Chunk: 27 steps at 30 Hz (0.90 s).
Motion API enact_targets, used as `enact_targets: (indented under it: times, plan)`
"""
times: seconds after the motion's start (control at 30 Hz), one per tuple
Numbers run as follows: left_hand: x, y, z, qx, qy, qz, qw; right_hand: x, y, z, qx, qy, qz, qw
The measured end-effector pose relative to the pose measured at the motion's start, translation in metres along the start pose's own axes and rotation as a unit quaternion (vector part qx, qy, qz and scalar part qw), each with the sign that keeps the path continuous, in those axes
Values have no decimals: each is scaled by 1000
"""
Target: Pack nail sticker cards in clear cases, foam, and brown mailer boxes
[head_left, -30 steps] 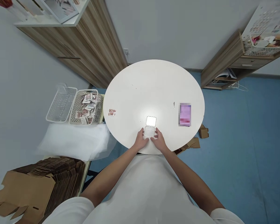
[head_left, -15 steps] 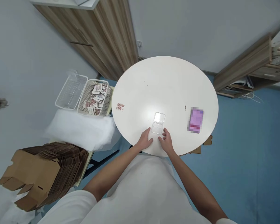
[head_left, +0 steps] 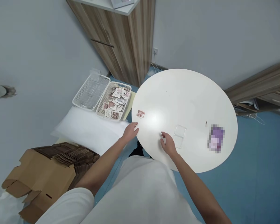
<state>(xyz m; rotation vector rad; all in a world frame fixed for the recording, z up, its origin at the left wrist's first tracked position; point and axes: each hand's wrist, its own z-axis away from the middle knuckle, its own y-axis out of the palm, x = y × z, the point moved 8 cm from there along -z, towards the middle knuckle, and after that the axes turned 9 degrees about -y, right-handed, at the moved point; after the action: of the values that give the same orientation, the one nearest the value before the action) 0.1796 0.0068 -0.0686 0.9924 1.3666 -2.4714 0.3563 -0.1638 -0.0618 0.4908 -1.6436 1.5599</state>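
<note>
On the white oval table (head_left: 189, 96) lies a clear plastic case (head_left: 179, 132), its lid folded open. My right hand (head_left: 168, 144) is just left of the case, fingers apart, holding nothing. Over the table's left edge is my left hand (head_left: 130, 132), with thumb and fingers spread and nothing between them. Just above it on the table lies a small sheet of reddish-brown oval pieces (head_left: 140, 114). A blurred purple item (head_left: 216, 138) rests at the right side of the table, with a small brown piece (head_left: 206, 123) near it.
Left of the table, a white basket (head_left: 97, 112) holds many small printed packets. Another basket (head_left: 74, 100) beside it contains clear plastic cases. White wrapping sheets (head_left: 91, 129) lie below them. Flattened cardboard boxes (head_left: 42, 171) are stacked lower left. A wooden cabinet (head_left: 123, 40) stands behind.
The view has shifted left. My left hand has moved away from the clear case toward the reddish-brown pieces, and my right hand has moved from the case's right side to its left.
</note>
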Motion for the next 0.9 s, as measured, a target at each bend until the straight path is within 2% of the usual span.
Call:
enact_targets:
  times: [0.13,0.3,0.43,0.63,0.9]
  plan:
    - [9,-16,-32,-7,19,-23,1000,14,30,-53,28,27,-17,999]
    - [9,-18,-69,15,26,-39,999,26,51,-107,15,52,34,998]
    - [6,-18,-92,44,25,-67,996,30,65,-138,19,85,83,993]
    - [-1,-11,-104,73,38,-86,993,30,77,-157,10,125,138,983]
    - [-6,-11,-93,30,71,-45,996,36,76,-156,-23,131,122,984]
